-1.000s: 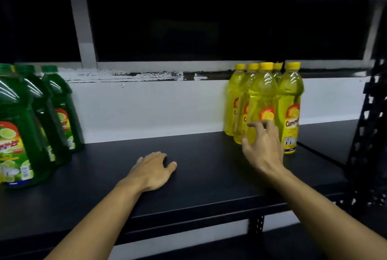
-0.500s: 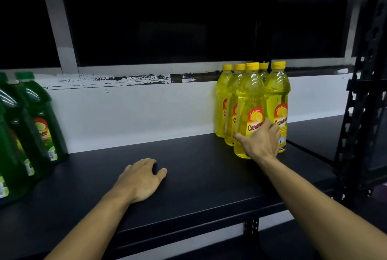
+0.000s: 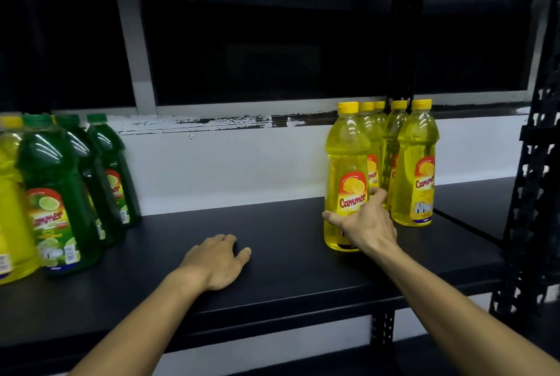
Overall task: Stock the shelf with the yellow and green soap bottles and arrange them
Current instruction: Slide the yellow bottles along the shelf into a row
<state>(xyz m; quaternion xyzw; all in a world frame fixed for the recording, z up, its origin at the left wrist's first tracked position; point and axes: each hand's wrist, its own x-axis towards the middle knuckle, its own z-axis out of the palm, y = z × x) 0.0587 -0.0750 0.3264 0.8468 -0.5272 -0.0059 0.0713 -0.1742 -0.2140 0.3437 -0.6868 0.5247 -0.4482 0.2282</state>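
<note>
Dark shelving is filling the view, and the black shelf (image 3: 288, 269) is running across it at chest height, with a white wall and a dark window behind. Nearest, the left hand (image 3: 216, 263) is resting palm down on the bare middle of the board, fingers loosely curled and holding nothing. Just beyond, the right hand (image 3: 363, 225) is wrapping thumb and fingers around the lower body of the front yellow bottle (image 3: 347, 175), which is standing upright, forward and left of its group. Behind and to its right, four more yellow bottles (image 3: 416, 169) are clustering close together near the upright post, one at the front and three deeper in. Far left, three green bottles (image 3: 57, 194) are lining up from front to back, and another yellow one (image 3: 12, 200) is showing at the picture's edge beside them. Judging by this, stocking looks well under way: both colours are already sitting on the board. What seems left is arranging, since the held bottle is standing out of line, the odd yellow one is sitting among the greens, and a wide stretch between the two groups is waiting. Whether more stock is coming cannot be told.
</note>
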